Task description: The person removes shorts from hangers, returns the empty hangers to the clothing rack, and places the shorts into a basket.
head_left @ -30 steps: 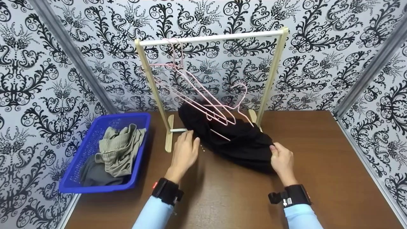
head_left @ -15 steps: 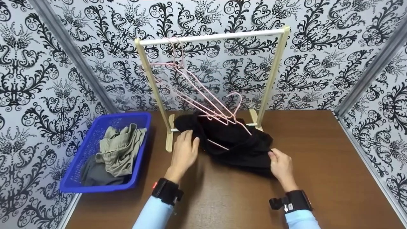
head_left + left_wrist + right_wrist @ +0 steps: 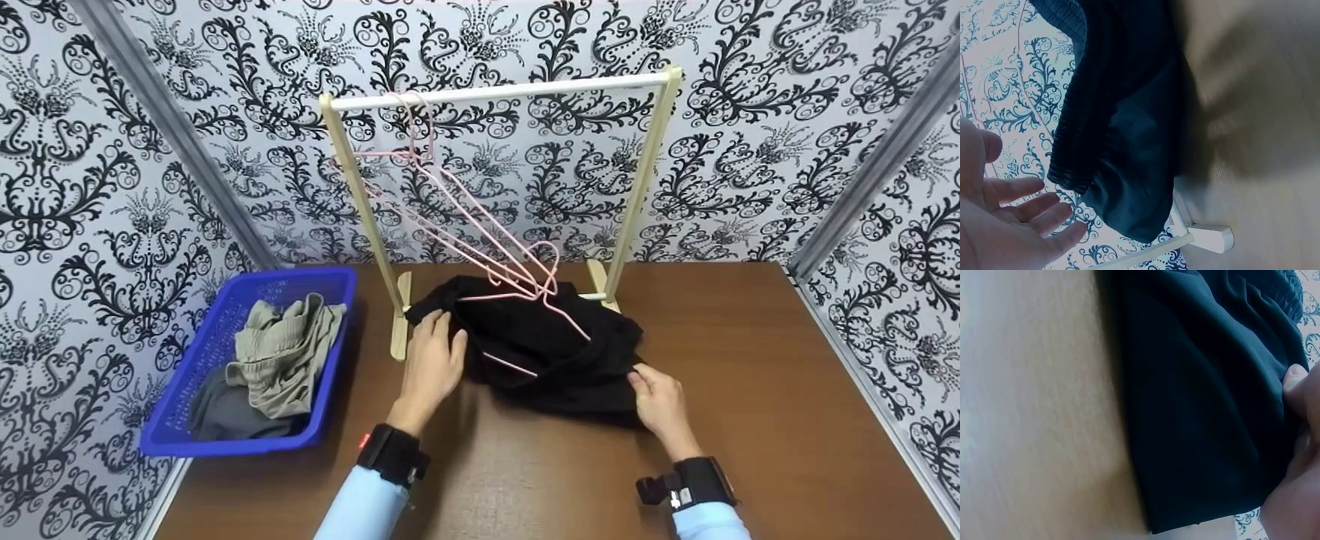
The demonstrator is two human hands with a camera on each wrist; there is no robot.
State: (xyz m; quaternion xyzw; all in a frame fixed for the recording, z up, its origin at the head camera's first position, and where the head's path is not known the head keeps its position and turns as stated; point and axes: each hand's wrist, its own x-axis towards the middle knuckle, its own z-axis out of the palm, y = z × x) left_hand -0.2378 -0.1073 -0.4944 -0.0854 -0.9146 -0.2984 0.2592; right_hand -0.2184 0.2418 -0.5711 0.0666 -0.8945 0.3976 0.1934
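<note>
Black elastic-waist shorts (image 3: 585, 386) lie bunched at the rack's foot, their gathered waistband (image 3: 1069, 146) showing in the left wrist view. A pink hanger (image 3: 568, 320) sits in the waist opening, its hook up and its lower bar visible against the cloth. My right hand (image 3: 660, 401) pinches the right edge of the shorts between thumb and fingers; the right wrist view shows the thumb (image 3: 1296, 377) on the cloth. At the left end of the waistband is my left hand (image 3: 433, 364). Its fingers are loosely extended and hold nothing, as the left wrist view (image 3: 1033, 214) shows.
Two more pink hangers (image 3: 480, 210) hang from the white bar (image 3: 510, 91) of a wooden-posted rack, their lower ends over the shorts. On the left, a blue basket (image 3: 161, 420) holds khaki and grey clothes. Patterned walls border the brown table (image 3: 750, 360).
The loose hanger has sunk lower and leftward, its hook now down beside the hanging ones. The shorts have settled toward me, and my right hand has come slightly nearer with their edge.
</note>
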